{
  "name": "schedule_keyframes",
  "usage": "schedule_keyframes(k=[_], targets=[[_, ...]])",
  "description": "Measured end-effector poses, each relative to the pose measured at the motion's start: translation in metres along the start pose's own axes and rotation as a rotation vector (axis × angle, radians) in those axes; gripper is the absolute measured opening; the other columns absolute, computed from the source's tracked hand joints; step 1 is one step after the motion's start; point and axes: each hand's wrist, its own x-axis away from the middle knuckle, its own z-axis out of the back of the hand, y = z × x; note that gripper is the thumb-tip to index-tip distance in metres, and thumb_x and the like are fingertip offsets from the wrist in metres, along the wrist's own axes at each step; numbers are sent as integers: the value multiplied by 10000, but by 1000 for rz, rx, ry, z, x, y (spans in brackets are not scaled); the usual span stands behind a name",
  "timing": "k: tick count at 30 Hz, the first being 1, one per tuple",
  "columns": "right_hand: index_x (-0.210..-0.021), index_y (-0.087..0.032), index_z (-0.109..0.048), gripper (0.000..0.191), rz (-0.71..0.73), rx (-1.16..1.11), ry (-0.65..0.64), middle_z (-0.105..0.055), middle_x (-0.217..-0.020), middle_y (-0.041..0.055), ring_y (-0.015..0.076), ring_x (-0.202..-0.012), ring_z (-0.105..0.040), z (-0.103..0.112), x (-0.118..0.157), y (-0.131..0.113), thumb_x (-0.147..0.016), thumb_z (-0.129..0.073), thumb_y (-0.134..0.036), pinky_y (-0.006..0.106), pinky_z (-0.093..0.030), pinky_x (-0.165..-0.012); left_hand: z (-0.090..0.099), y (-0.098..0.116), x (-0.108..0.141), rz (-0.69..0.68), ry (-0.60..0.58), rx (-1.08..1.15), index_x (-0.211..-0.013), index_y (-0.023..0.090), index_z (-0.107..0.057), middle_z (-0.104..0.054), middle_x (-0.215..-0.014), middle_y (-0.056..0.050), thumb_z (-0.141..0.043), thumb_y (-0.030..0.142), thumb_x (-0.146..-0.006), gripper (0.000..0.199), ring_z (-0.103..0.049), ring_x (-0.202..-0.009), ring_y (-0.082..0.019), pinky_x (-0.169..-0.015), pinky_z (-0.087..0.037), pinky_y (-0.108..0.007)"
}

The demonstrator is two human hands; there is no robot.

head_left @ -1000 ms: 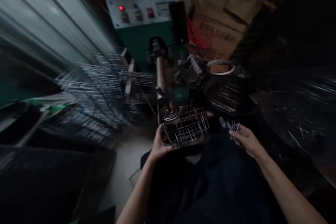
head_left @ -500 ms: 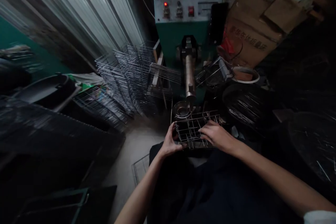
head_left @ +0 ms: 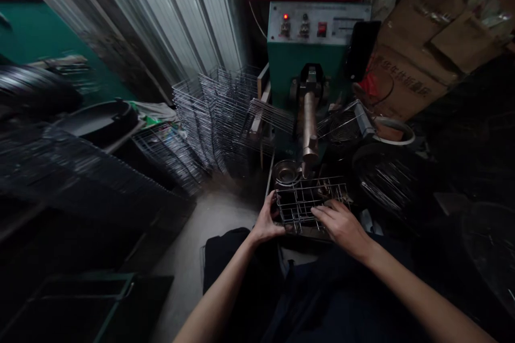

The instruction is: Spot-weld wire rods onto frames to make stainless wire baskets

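Observation:
A small grid rack of thin metal wire (head_left: 298, 208) lies in front of me, just below the tip of a machine's copper-coloured arm (head_left: 309, 131). My left hand (head_left: 267, 222) is closed around its left edge, thumb along the near side and fingers at the outer side. On the right part of the grid rests my right hand (head_left: 341, 226), its fingers bent and pressed together at the wires. Whether it also pinches a loose piece of wire is hidden. A round metal dish (head_left: 287, 172) sits right behind the rack, beneath the arm's end.
The green machine (head_left: 303, 53) carries a control panel (head_left: 317, 22) with a lit red lamp. Stacked wire racks (head_left: 213, 118) stand to its left. At right are a cardboard box (head_left: 414, 75), a round bowl (head_left: 404, 139) and a dark container of wire pieces (head_left: 386, 182).
The whole view has swung, so the machine and stacks appear further right and slightly lower. Both hands stay on the wire rack, with little change in their grip.

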Motion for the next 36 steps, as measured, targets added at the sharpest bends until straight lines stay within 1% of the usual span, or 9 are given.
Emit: schedule_keyframes(k=[3,8,13,18,21,24,30,34,36], targets=[[-1281,-156,-638,376,-4,-12,15,-719,-1162,104,265,-1024,-621,-9,-4,6,-942,-502,-65,424,-540,-915,3,-2,-6,-18,5,16,-1517,324,-236,-319,-1508,-137,-896,275,-558,1165,-313,-1433,-374,-1075,-460,-538],[-1334,-203,-606,432,-33,-4,-3,-702,-1217,87,256,-1078,-630,-23,-10,16,-943,-486,-65,453,-504,-986,11,-9,-18,-27,23,28,-1528,307,-217,-306,-1513,-156,-913,275,-539,1209,-285,-1448,-393,-1080,-452,-557],[-1310,-213,-616,391,-61,-27,3,-697,-1217,72,246,-1079,-617,-19,-24,17,-964,-478,-94,418,-518,-954,16,-11,-28,-25,36,15,-1531,293,-205,-294,-1517,-165,-918,289,-536,1225,-283,-1446,-400,-1077,-455,-561],[-1214,-216,-654,287,-88,-82,55,-714,-1070,71,235,-993,-617,-14,-34,15,-993,-484,-146,385,-509,-911,18,-5,-27,-22,38,8,-1532,307,-229,-332,-1499,-159,-900,288,-559,1183,-317,-1434,-406,-1031,-502,-551],[-1054,-201,-669,172,-137,-78,79,-685,-940,69,228,-883,-602,-16,-39,18,-1013,-503,-207,370,-488,-857,20,2,-32,-35,41,-2,-1517,326,-261,-375,-1474,-147,-894,261,-560,1149,-352,-1417,-401,-1032,-497,-569],[-914,-197,-646,189,-164,-33,99,-639,-851,67,230,-826,-565,-20,-48,25,-1022,-500,-245,364,-464,-821,25,8,-45,-33,32,24,-1511,292,-267,-412,-1455,-152,-897,258,-546,1153,-407,-1375,-389,-1039,-492,-567],[-882,-190,-637,198,-225,-7,175,-628,-886,80,238,-871,-546,-25,-61,36,-1009,-541,-309,349,-452,-826,33,2,-63,0,40,23,-1516,270,-258,-336,-1507,-173,-912,290,-539,1176,-343,-1407,-390,-1012,-509,-529],[-854,-187,-646,243,-251,68,178,-621,-848,79,245,-849,-536,-26,-63,44,-1010,-535,-337,355,-434,-796,37,0,-70,40,35,14,-1529,257,-247,-383,-1472,-191,-923,290,-537,1201,-381,-1378,-386,-996,-515,-532],[-862,-181,-647,217,-253,75,148,-618,-845,76,247,-844,-531,-25,-67,49,-1003,-549,-314,348,-425,-776,39,1,-78,70,28,50,-1531,238,-244,-389,-1462,-204,-932,289,-521,1224,-411,-1354,-385,-993,-518,-534]])
